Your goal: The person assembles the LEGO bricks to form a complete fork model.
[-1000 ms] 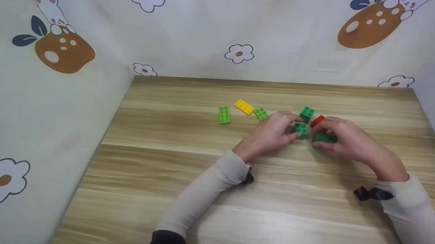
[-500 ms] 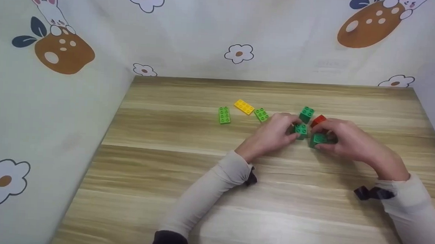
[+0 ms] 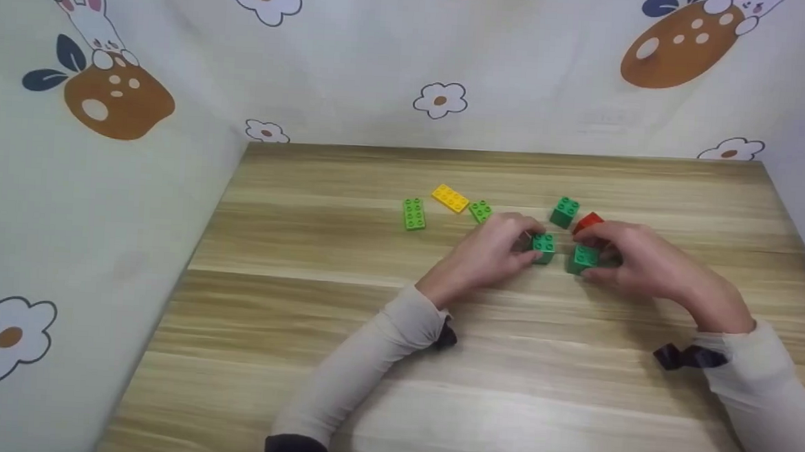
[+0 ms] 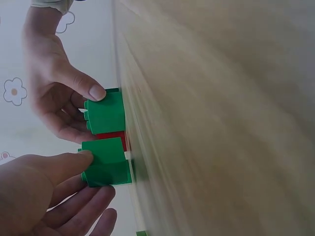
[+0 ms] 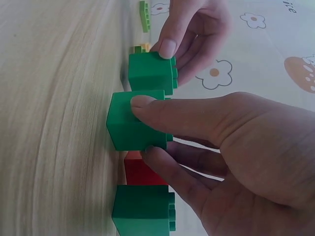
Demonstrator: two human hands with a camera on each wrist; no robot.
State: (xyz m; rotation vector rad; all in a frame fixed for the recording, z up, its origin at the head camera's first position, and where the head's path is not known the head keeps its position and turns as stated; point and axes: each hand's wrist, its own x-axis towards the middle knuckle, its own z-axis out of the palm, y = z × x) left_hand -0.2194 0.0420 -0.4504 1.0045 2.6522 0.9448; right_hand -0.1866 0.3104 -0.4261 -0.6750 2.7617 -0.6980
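Note:
In the head view my left hand [image 3: 494, 255] pinches a green building brick [image 3: 543, 248] between thumb and fingers. To its right, my right hand [image 3: 648, 263] grips a second green brick [image 3: 583, 259] the same way, and a narrow gap separates the two. Both bricks sit upright at the tabletop, studs upward. Behind them stand another green brick [image 3: 565, 212] and a red brick [image 3: 588, 223], the red one partly covered by my right fingers. The right wrist view shows one more green brick [image 5: 142, 209] beside the one in my right hand; my hand mostly hides it from the head camera.
Left of my hands lie flat bricks: a light green one [image 3: 414, 214], a yellow one [image 3: 451, 198] and a shorter light green one [image 3: 480, 211] close to my left hand. The wood-grain table [image 3: 340, 360] meets patterned walls [image 3: 355, 79] at the back and sides.
My left hand has drawn its green brick left and slightly nearer, away from the rear green brick. The brick in my right hand has shifted slightly left, coming out more from under the fingers.

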